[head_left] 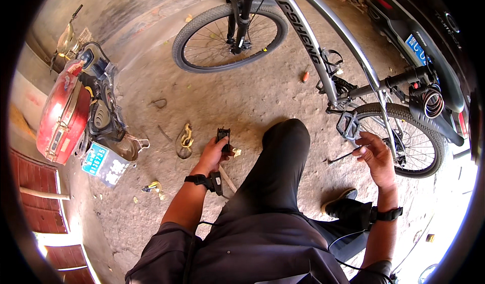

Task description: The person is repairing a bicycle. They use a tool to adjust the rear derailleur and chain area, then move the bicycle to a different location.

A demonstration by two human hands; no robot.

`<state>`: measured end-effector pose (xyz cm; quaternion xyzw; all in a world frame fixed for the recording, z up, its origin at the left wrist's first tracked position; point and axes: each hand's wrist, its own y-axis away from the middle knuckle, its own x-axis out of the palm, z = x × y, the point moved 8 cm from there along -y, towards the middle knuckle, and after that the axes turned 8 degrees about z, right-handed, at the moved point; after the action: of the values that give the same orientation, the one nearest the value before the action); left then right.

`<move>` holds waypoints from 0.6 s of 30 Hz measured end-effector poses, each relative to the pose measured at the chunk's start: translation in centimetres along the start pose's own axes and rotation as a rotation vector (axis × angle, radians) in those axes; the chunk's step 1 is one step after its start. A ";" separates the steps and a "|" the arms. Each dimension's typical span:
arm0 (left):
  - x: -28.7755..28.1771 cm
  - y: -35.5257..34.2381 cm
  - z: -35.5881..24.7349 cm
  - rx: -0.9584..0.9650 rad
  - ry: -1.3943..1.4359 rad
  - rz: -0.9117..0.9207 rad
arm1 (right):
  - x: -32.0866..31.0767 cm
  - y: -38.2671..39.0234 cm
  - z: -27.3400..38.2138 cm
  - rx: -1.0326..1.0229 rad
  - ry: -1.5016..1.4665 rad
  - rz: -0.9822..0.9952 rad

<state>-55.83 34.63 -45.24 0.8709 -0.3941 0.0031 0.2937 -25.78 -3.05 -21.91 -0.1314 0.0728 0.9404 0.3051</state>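
- Rough, dusty ground (237, 99) spreads under and around the bicycle (298, 29), which stands across the far side of the workspace.
- Nearest, the left hand (214, 155) is closed around a small black part (223, 133), on the near side of the bicycle and well apart from it; the part's exact kind cannot be told.
- Near the bicycle's rear wheel (422, 171), the right hand (378, 158) is raised with thumb and fingers bent together. A thin dark rod (338, 158) meets its fingertips; whether they pinch it or it passes behind them as the bicycle's stand, I cannot tell.
- On the bicycle's near side, a pedal (348, 126) is in place, and the front wheel (217, 70) sits in its fork, so those pieces look done or untouched.
- Judging by this, work is unfinished: the black part is off the bicycle, and neither hand visibly works on a fastening. Fitting it or setting it aside seems to be left.
- Left of the bicycle, a red scooter (63, 117) stands by the wall (116, 14).
- Beyond the bicycle's rear end is a black scooter (432, 36).
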 end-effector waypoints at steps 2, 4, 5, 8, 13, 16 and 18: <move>0.1 0.0 0.0 0.011 0.010 0.004 | -0.7 0.6 0.1 -0.006 0.017 -0.031; 0.4 0.0 -0.1 0.018 0.017 0.005 | -1.5 1.2 0.4 -0.002 -0.010 -0.072; 0.6 -0.1 -0.3 0.021 0.020 0.005 | -1.8 1.5 0.4 0.000 -0.024 -0.093; 2.0 0.3 -1.2 0.044 0.060 0.049 | -2.5 2.2 0.5 -0.018 -0.024 -0.125; 3.0 -0.1 -1.4 0.049 0.136 0.088 | -2.8 3.0 0.7 -0.033 -0.011 -0.138; 3.4 -0.3 -1.5 0.060 0.170 0.121 | -2.8 3.5 0.5 -0.027 -0.027 -0.153; 3.5 -0.3 -1.6 0.065 0.179 0.130 | -2.9 3.7 0.3 -0.026 -0.025 -0.159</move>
<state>-52.80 33.19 -43.25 0.8487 -0.4218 0.1125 0.2985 -25.77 -7.55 -20.57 -0.1290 0.0459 0.9157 0.3779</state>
